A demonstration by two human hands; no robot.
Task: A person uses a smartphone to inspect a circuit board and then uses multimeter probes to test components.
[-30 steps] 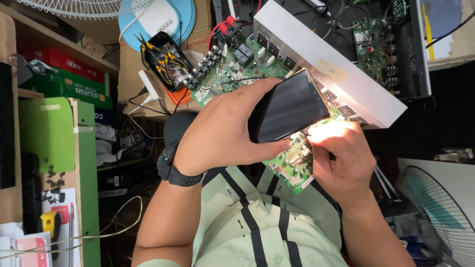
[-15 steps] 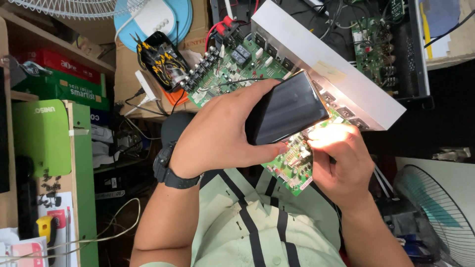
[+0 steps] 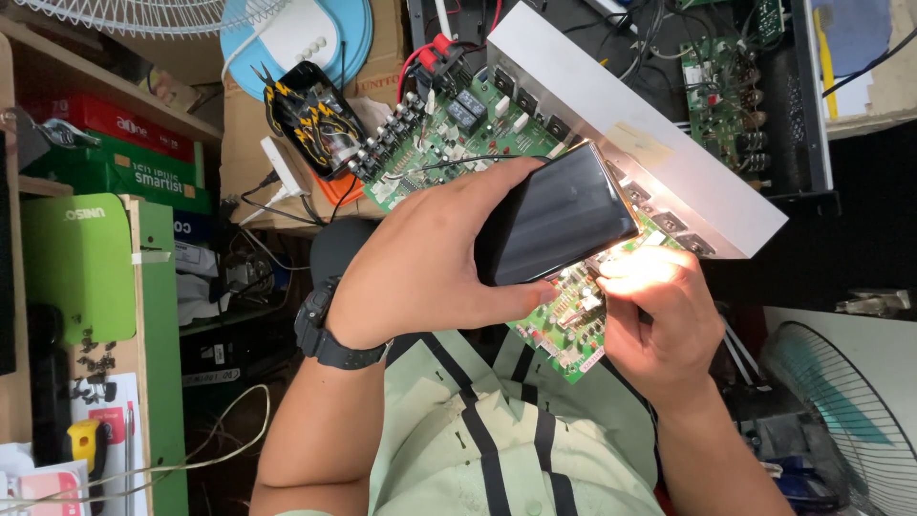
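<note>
My left hand [image 3: 420,272], with a black wristwatch [image 3: 323,336] on its wrist, grips a black smartphone [image 3: 564,212] with its dark screen toward me. The phone hovers over a green circuit board [image 3: 441,134] that carries a long silver heat sink [image 3: 626,124]. A bright light shines from under the phone onto the board's near corner. My right hand [image 3: 664,325] pinches that lit corner of the board, fingers curled on its edge. The phone and my hands hide part of the board.
A black multi-pin connector block with yellow wires [image 3: 310,115] and a white adapter [image 3: 279,158] lie left of the board. Another green board sits in a black chassis [image 3: 740,86] at upper right. Green shelving with boxes [image 3: 105,182] stands left, a fan [image 3: 841,420] lower right.
The phone has tilted slightly and shifted a little with my left hand. My right hand stays on the lit corner of the board.
</note>
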